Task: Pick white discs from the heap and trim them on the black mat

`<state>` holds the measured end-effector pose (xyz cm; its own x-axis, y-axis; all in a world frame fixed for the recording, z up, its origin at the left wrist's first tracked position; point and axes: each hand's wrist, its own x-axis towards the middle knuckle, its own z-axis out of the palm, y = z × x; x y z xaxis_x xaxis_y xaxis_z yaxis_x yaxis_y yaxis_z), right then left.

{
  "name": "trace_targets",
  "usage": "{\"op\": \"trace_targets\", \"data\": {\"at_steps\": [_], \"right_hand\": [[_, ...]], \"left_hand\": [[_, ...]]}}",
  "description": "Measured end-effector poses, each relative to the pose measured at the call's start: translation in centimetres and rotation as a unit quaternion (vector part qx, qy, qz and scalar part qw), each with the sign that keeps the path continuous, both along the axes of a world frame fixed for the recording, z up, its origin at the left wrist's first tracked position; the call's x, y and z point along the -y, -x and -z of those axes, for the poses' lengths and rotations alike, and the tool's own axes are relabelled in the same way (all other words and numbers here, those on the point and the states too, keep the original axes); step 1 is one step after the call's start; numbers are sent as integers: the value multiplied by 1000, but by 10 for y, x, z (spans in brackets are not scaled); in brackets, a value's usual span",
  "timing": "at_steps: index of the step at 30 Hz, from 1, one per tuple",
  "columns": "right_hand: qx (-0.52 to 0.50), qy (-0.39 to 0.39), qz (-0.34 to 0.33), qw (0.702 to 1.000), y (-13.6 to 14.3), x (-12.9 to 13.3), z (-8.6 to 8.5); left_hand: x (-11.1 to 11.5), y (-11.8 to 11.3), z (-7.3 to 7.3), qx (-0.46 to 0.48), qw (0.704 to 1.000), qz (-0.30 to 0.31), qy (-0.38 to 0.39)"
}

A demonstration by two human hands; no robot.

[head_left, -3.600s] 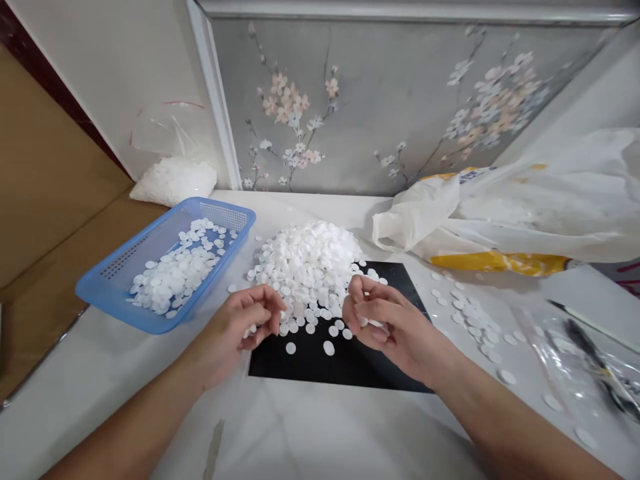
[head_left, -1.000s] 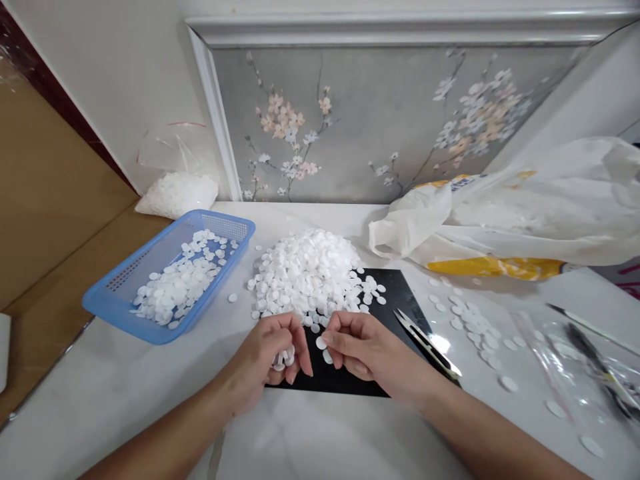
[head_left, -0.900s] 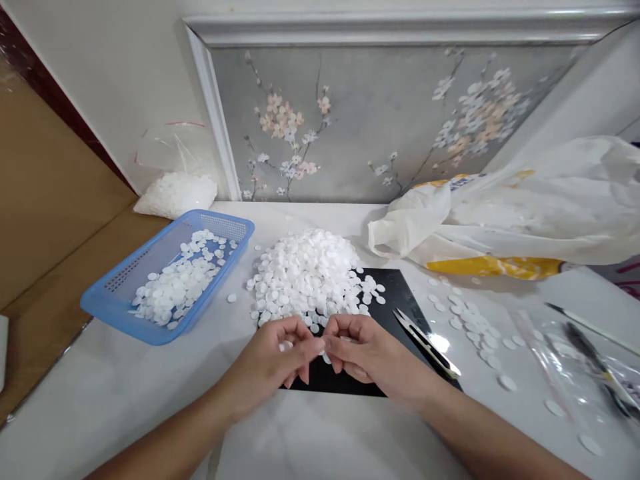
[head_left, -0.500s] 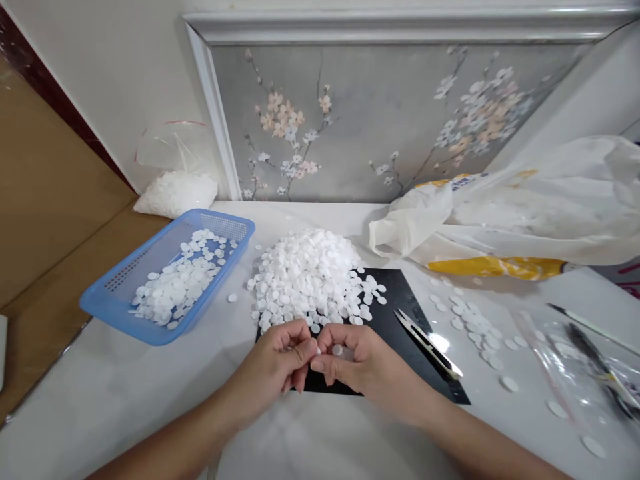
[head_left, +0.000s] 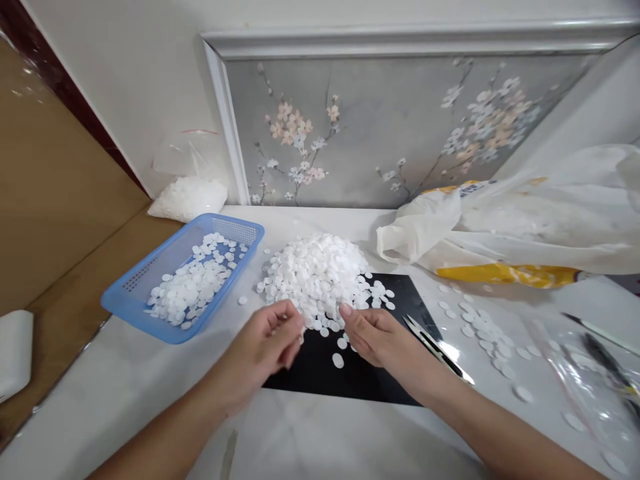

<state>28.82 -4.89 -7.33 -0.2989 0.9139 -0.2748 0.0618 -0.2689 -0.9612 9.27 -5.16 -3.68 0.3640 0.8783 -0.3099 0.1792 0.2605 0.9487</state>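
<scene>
A heap of small white round discs [head_left: 317,270] lies on and behind a black mat [head_left: 320,380]. My left hand [head_left: 273,340] is at the heap's front left, thumb and fingers closed together, a sliver of a white disc showing at the fingertips. At the heap's front right edge, my right hand [head_left: 373,333] has its thumb against the discs and its fingers curled under; what they grip is hidden. A loose disc [head_left: 338,361] sits on the mat between both hands. Thread snips [head_left: 437,350] rest across the mat's right edge, beside my right wrist.
On the left stands a blue basket [head_left: 133,323] with more discs, a bag of white pieces [head_left: 190,198] behind it. A white plastic bag [head_left: 500,233] lies at the back right. Scattered discs [head_left: 487,333], a clear bag [head_left: 575,373] and a black-handled tool [head_left: 603,353] are at right.
My hands were together in front of the heap; now they are apart, the right one up at the heap's edge. A loose disc shows on the mat between them. The view has shifted slightly.
</scene>
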Motion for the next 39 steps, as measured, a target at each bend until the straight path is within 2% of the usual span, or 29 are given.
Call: {"op": "trace_targets", "data": {"at_steps": [2, 4, 6, 7, 10, 12, 15, 17, 19, 20, 21, 22, 23, 25, 27, 29, 33, 37, 39], "right_hand": [[-40, 13, -13, 999, 12, -11, -11], [-102, 29, -41, 994, 33, -27, -26], [-153, 67, -38, 985, 63, -46, -44], [-167, 71, -30, 983, 81, -55, -52], [-169, 52, -31, 984, 134, -81, -70], [-110, 29, -70, 991, 162, -94, -74], [-52, -7, -106, 993, 176, -102, -76], [-55, -45, -105, 992, 164, -101, -75], [-52, -92, -97, 990, 136, -95, -73], [-42, -110, -88, 989, 118, -91, -70], [-20, -136, -82, 987, 98, -85, -66], [52, -198, -77, 976, 77, -79, -61], [128, -246, -68, 958, 56, -71, -53], [231, -285, -36, 930, 20, -54, -36], [285, -279, -7, 917, -7, -36, -17], [290, -265, -14, 920, -21, -19, -1], [273, -286, -45, 918, -25, 0, 19], [301, -359, -74, 880, -22, 0, 23], [297, -365, -72, 879, -23, -1, 22]], "left_hand": [[-6, 22, -16, -79, 983, -83, -142], [-15, 50, -28, -180, 934, -192, -241], [-26, 79, -32, -232, 890, -270, -284], [-32, 91, -31, -253, 878, -293, -282], [-47, 119, -19, -293, 867, -304, -265], [-53, 128, -10, -308, 868, -289, -260], [-55, 131, -8, -329, 864, -274, -264], [-52, 127, -13, -336, 859, -268, -279], [-47, 114, -19, -338, 849, -260, -313], [-42, 104, -21, -338, 838, -260, -341], [-37, 93, -21, -347, 811, -244, -403], [-30, 80, -20, -346, 789, -221, -457], [-23, 66, -17, -343, 783, -184, -485], [-8, 38, -7, -327, 813, -70, -476], [5, 15, 7, -299, 854, 49, -422], [11, 0, 20, -284, 876, 104, -376], [6, -9, 34, -280, 890, 107, -342], [-1, -10, 33, -273, 896, 87, -338], [1, -14, 31, -265, 902, 77, -332]]}}
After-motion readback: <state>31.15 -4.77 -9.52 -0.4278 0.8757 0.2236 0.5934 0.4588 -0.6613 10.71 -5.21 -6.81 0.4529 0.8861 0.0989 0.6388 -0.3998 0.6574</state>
